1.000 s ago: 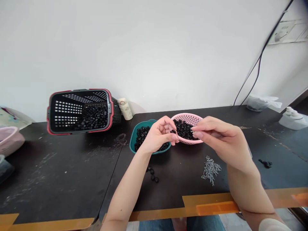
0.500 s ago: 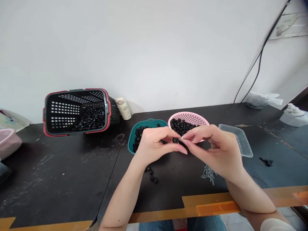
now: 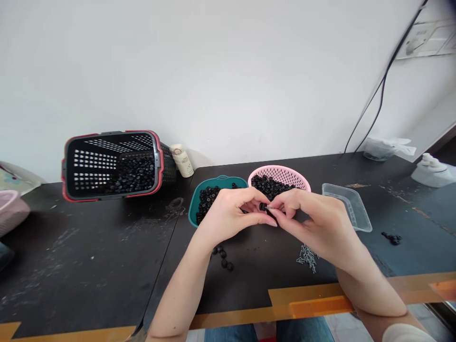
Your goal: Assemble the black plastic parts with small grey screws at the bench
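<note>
Between thumb and fingers, my left hand [image 3: 237, 212] holds a small round black knob [image 3: 263, 206]. My right hand [image 3: 315, 216] pinches a thin metal screw [image 3: 270, 207] whose end meets the knob; how deep it sits I cannot tell. Both hands are close together above the table. Behind them a teal tray [image 3: 193, 209] and a pink basket [image 3: 297, 176] contain many small black parts. Below my right hand lies a pile of loose screws [image 3: 308, 258]. Several black knobs [image 3: 224, 259] lie on the table beside my left forearm.
A black basket with a red rim [image 3: 63, 178], holding black parts, lies tilted at the left, next to a white bottle [image 3: 182, 161]. To the right are a clear plastic tray [image 3: 365, 221] and a few black pieces [image 3: 392, 238]. Brown tape [image 3: 249, 316] runs along the front edge.
The black knob has turned in my left fingers and the screw now lines up against it. My hands have stayed nearly in place; the view has shifted slightly.
</note>
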Available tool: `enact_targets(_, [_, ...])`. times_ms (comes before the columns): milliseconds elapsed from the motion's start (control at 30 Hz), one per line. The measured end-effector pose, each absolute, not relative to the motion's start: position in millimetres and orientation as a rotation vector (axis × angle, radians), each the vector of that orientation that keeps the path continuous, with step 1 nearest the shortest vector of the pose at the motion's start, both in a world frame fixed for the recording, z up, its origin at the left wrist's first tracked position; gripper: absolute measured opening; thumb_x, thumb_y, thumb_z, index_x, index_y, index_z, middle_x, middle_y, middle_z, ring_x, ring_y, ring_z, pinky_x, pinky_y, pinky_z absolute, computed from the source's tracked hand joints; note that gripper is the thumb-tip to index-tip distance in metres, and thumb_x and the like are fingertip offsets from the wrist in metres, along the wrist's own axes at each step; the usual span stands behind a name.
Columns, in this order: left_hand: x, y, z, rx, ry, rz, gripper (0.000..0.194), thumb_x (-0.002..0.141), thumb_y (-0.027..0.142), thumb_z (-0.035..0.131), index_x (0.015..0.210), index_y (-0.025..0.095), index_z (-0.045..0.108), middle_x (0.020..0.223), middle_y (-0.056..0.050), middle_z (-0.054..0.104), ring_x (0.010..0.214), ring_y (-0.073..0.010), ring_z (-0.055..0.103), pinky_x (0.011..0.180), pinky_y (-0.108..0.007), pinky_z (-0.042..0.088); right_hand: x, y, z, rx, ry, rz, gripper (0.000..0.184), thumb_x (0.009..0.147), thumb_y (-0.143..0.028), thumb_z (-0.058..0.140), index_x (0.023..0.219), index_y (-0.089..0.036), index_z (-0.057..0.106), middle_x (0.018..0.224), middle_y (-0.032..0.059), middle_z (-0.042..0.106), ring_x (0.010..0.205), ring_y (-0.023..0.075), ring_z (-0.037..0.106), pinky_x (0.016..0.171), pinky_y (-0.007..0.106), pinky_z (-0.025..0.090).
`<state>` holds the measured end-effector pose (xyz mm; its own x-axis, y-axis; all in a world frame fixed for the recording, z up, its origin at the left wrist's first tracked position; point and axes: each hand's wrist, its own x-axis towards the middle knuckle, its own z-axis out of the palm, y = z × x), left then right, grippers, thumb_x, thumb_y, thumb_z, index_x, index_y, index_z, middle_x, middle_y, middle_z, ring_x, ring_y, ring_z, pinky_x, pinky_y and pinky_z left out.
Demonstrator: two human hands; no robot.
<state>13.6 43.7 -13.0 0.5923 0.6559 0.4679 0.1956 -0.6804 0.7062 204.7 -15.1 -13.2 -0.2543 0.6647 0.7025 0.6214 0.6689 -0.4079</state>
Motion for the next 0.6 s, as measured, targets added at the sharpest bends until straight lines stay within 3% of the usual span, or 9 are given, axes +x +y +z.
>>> enact_targets(233, [14,45,-11,2.138,0.694,0.906,0.023,0.088,0.027,0.057,0.107,0.024,0.069,0.089,-0.003,0.072,0.078,-0.0146,0.068,0.069,-0.02,0.052,212,-9,-10,-1.016,-1.937,0.076,0.02,0.084,-0.013,0.059,0.07,-0.022,0.047,0.086,0.0005,0.072,0.079,0.0183,0.07,0.063,0.025,0.055])
enact_targets(433, [18,46,-15,1.913,0.67,0.936,0.024,0.087,0.031,0.059,0.105,0.02,0.071,0.086,-0.004,0.072,0.075,-0.0151,0.068,0.071,-0.022,0.055,215,-2,-12,-0.979,-1.922,0.017,0.014,0.085,-0.017,0.062,0.074,-0.022,0.056,0.083,0.0003,0.073,0.075,0.0177,0.071,0.062,0.025,0.056])
enact_targets(600, [29,56,-27,1.497,0.616,0.899,0.027,0.082,0.033,0.067,0.104,0.017,0.069,0.086,-0.005,0.072,0.074,-0.0134,0.068,0.072,-0.023,0.057,220,15,-13,-0.938,-1.878,0.186,0.007,0.083,-0.026,0.066,0.086,-0.023,0.06,0.085,0.0017,0.071,0.075,0.0171,0.069,0.067,0.028,0.058])
